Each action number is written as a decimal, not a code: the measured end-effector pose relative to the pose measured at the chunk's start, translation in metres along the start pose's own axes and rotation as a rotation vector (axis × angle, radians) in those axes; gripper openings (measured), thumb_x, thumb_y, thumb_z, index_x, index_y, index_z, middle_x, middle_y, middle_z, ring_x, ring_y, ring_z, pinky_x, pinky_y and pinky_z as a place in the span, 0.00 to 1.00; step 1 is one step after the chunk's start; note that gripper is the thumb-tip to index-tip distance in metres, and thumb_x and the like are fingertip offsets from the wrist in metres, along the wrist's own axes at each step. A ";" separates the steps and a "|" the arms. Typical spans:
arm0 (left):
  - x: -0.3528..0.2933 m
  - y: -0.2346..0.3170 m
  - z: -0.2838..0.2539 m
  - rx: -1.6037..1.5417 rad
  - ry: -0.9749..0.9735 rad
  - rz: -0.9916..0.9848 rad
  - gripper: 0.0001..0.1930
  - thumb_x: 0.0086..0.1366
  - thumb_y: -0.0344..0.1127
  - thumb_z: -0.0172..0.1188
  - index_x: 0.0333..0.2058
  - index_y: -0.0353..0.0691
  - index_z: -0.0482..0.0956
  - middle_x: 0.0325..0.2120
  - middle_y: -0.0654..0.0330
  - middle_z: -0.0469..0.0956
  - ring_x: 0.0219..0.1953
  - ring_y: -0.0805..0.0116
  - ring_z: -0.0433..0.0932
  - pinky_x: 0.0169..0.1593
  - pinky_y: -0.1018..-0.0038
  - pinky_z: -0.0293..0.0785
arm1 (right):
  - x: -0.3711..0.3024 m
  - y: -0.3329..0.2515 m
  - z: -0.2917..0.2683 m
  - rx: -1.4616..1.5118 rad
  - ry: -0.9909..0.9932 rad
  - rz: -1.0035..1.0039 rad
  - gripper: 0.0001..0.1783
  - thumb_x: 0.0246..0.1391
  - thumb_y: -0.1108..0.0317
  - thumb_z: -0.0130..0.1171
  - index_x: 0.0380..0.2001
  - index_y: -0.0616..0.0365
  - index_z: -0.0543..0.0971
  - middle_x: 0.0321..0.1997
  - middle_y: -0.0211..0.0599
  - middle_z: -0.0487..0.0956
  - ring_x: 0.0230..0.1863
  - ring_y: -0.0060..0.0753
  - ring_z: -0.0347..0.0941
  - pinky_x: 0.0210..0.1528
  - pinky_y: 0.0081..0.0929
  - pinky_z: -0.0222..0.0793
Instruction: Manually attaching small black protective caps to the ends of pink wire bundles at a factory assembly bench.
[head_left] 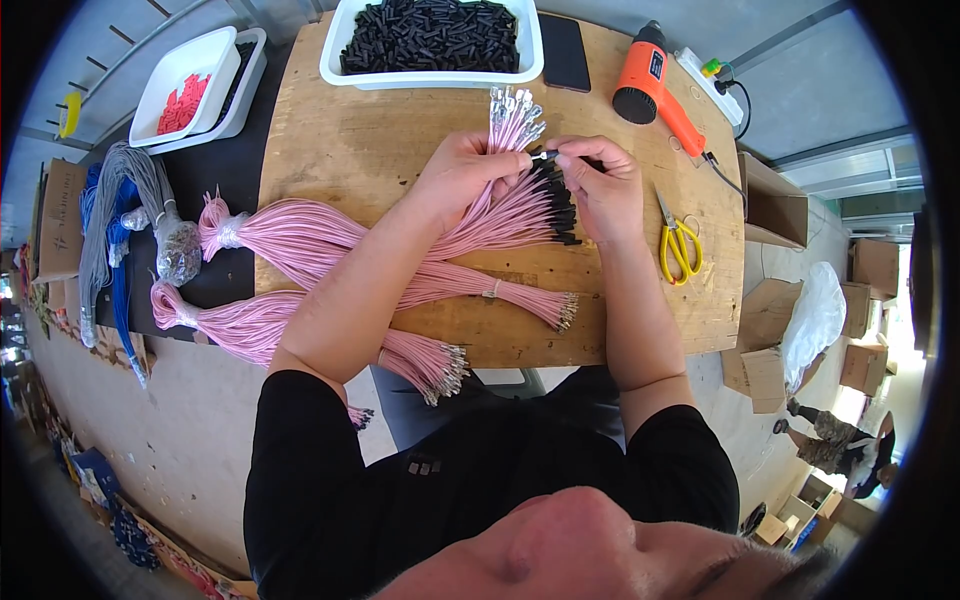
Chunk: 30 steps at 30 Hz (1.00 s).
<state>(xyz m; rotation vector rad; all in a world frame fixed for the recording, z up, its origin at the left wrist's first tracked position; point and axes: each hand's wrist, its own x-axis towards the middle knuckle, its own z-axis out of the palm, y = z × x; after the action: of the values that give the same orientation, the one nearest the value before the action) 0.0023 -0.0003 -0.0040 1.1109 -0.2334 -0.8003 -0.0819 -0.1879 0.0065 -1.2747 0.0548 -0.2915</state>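
My left hand point(462, 172) is closed round a bundle of pink wires point(480, 228), and silver crimp terminals point(515, 115) stick out above its fingers. Its thumb and forefinger pinch one wire whose metal end points right. At that end my right hand point(605, 190) pinches a small black sleeve point(553, 154), which meets the terminal; how far it is on I cannot tell. Below the right fingers fan out wire ends that carry black sleeves point(562, 215). A white tray point(333, 72) heaped with loose black sleeves point(430, 38) stands beyond the hands.
Two more pink wire bundles point(480, 287) point(425, 365) lie nearer me. Yellow-handled scissors point(680, 250), an orange heat gun point(645, 85), a power strip point(708, 82) and a phone point(566, 52) are rightward. Leftward are grey wires point(150, 185) and a tray point(205, 60) of red pieces.
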 end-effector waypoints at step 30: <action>-0.004 0.000 0.010 0.072 0.013 0.072 0.05 0.63 0.27 0.64 0.33 0.31 0.80 0.23 0.62 0.77 0.24 0.78 0.73 0.29 0.80 0.68 | 0.003 -0.007 -0.007 0.294 -0.034 0.330 0.12 0.64 0.65 0.57 0.39 0.64 0.78 0.31 0.36 0.80 0.20 0.17 0.61 0.19 0.13 0.51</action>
<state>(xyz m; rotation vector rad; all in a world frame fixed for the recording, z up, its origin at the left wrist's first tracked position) -0.0056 -0.0048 0.0011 1.1691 -0.2919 -0.7251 -0.0820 -0.1968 0.0112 -0.9589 0.1846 0.0083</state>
